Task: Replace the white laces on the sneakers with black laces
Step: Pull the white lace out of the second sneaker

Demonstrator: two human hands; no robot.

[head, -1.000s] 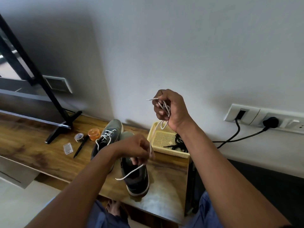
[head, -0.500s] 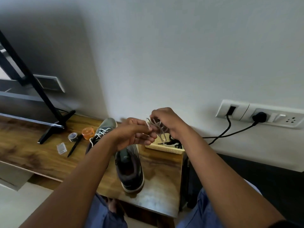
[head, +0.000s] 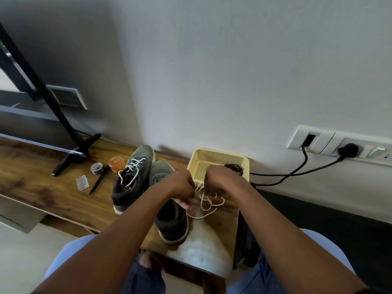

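Note:
Two grey sneakers stand on the wooden table [head: 42, 187]. The left sneaker [head: 132, 179] still carries its white laces. The right sneaker [head: 171, 221] has no lace in its eyelets. A loose white lace [head: 206, 205] hangs in loops between my hands, just above the table beside the right sneaker. My left hand [head: 182, 187] pinches one part of it and my right hand [head: 218, 183] grips the other. Black laces [head: 234, 167] lie in the yellow basket [head: 218, 158] behind my hands.
A tape roll [head: 97, 167], an orange cap [head: 116, 163], a black pen [head: 99, 183] and a small clear box [head: 81, 183] lie left of the sneakers. A black stand foot [head: 74, 153] sits further left. Black cables [head: 297, 172] run from wall sockets [head: 343, 145] on the right.
My hands came together from apart, then dropped from in front of the wall to just above the table, bringing the bundled white lace down beside the right sneaker.

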